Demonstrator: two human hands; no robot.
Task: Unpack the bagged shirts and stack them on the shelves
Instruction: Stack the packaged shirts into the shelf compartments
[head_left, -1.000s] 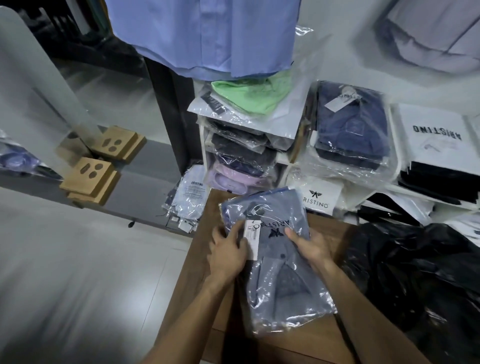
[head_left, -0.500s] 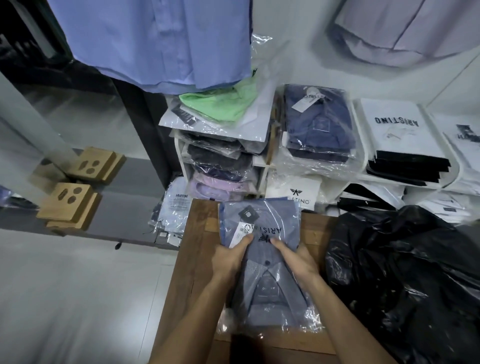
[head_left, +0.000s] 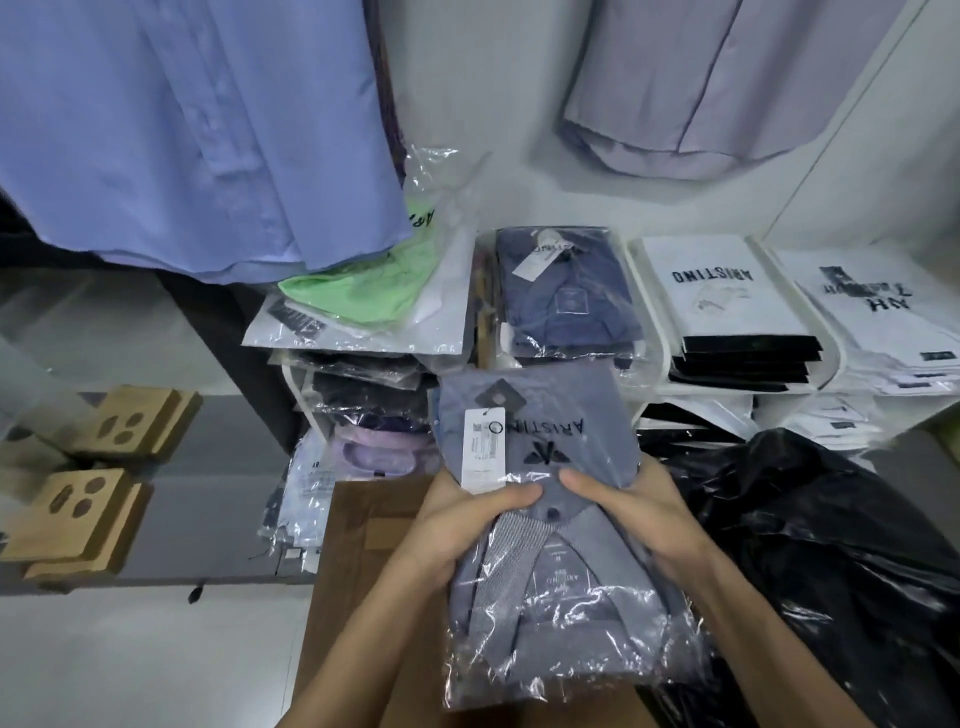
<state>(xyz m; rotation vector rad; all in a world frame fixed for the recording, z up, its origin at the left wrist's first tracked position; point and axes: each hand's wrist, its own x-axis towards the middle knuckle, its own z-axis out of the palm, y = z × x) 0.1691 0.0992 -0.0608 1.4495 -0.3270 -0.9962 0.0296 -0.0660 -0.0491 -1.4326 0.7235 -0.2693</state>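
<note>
From my feed: white wall (head_left: 509, 78) behind, light dim and flat. Blue shirt (head_left: 197, 130) hangs upper left, a lilac shirt (head_left: 701, 88) upper right against the wall. Brown wooden table (head_left: 363, 545) in the foreground; pale floor (head_left: 130, 660) to its left. Low grey ledge (head_left: 218, 519) on the left carries two wooden blocks (head_left: 78, 514) with oval cut-outs. Crumpled black plastic bag (head_left: 831, 545) sits at the right.
</note>
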